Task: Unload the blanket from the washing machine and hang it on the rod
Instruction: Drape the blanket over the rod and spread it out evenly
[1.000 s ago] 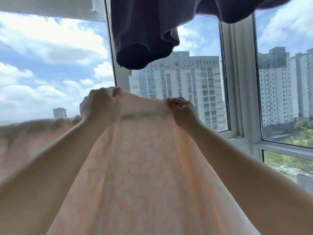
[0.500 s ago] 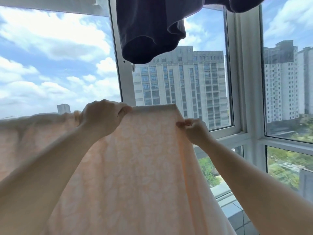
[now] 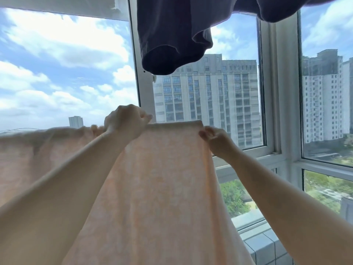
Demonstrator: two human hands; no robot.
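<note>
Your view faces a white-framed glazed window wall (image 3: 275, 92) that fills the frame. Beyond the glass lie blue sky with white clouds at the left, grey high-rise apartment blocks (image 3: 206, 96) at centre and right, and green treetops at the lower right. A pale tiled ledge (image 3: 267, 243) shows at the lower right, below the panes.

One dark navy fabric garment (image 3: 172, 35) hangs from above at the upper centre of the frame, its rounded lower fold drooping in front of the window frame.

One pale peach patterned blanket (image 3: 156, 188) occupies the lower centre and left of the frame. Its top edge runs level across the middle of the frame, and the cloth falls from there towards you. Whatever carries that edge is covered by the cloth, so the rod itself cannot be made out.

Two bare hands are raised, one forearm entering from each lower corner. Your left hand (image 3: 126, 124) is curled into a fist over the blanket's top edge, just left of centre. Your right hand (image 3: 215, 140) pinches the blanket's right-hand top corner between curled fingers and thumb. The two hands are apart, with a flat span of blanket edge between them.
</note>
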